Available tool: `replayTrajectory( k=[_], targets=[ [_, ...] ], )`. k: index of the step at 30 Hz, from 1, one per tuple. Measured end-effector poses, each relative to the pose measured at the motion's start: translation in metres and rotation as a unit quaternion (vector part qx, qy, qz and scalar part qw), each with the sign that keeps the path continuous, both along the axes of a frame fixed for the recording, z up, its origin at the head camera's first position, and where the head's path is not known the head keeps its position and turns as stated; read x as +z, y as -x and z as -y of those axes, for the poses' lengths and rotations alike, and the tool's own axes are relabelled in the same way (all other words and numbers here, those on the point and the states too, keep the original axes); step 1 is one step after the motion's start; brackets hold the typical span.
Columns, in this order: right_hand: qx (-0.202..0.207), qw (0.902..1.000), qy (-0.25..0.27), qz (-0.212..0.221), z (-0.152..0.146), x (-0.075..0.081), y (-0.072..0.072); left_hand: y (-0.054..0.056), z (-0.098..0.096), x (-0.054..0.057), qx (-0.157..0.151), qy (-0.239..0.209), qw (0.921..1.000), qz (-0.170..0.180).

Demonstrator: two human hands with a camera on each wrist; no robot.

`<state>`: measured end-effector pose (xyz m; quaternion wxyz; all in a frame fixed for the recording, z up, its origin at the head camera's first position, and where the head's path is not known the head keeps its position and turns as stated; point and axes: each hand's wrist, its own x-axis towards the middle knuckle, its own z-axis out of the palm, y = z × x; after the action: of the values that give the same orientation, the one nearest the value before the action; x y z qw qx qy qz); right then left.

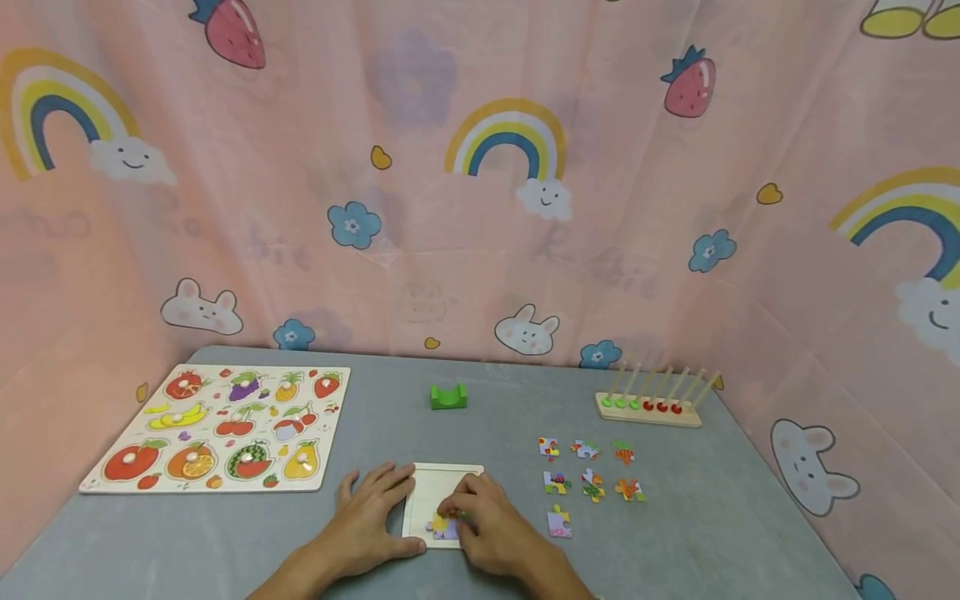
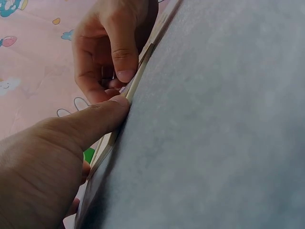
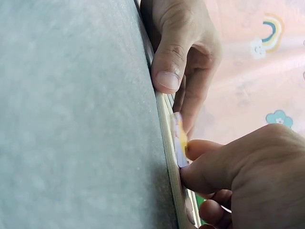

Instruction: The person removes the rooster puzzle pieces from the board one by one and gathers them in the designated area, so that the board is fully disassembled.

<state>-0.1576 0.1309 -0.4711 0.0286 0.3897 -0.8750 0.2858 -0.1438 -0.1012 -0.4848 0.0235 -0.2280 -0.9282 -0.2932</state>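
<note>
A pale wooden puzzle tray point(image 1: 422, 483) lies on the grey table, with yellow and purple jigsaw pieces point(image 1: 438, 527) in its near part. My left hand point(image 1: 369, 518) rests along the tray's left side, fingers stretched toward the far corner and the thumb point(image 2: 107, 114) on the near edge. Over the tray, my right hand point(image 1: 491, 521) pinches a small jigsaw piece point(image 1: 454, 514), of which a red and green bit shows past the fingers. From the right wrist, a purple and yellow piece point(image 3: 179, 138) stands beside the right thumb and forefinger, just inside the tray rim point(image 3: 167, 129).
Several loose jigsaw pieces point(image 1: 555, 482) lie in rows right of the tray. A fruit peg board point(image 1: 217, 429) is at the left, a green notched block point(image 1: 447, 398) farther back. At the back right stands a wooden rack point(image 1: 648, 410) with upright rods and beads.
</note>
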Motion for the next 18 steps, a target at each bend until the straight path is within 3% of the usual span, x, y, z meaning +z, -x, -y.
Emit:
replayTrajectory(
  k=[6,18],
  targets=[
    [0.009,0.9993,0.016,-0.033,-0.0001,-0.0015,0.0000,-0.0003,-0.0009,0.0012,-0.001,-0.002,1.0000,0.004],
    [0.007,1.0000,0.005,0.001,-0.0006,0.0013,-0.0003,0.0004,-0.0009,0.0008,0.000,-0.003,1.0000,0.004]
  ],
)
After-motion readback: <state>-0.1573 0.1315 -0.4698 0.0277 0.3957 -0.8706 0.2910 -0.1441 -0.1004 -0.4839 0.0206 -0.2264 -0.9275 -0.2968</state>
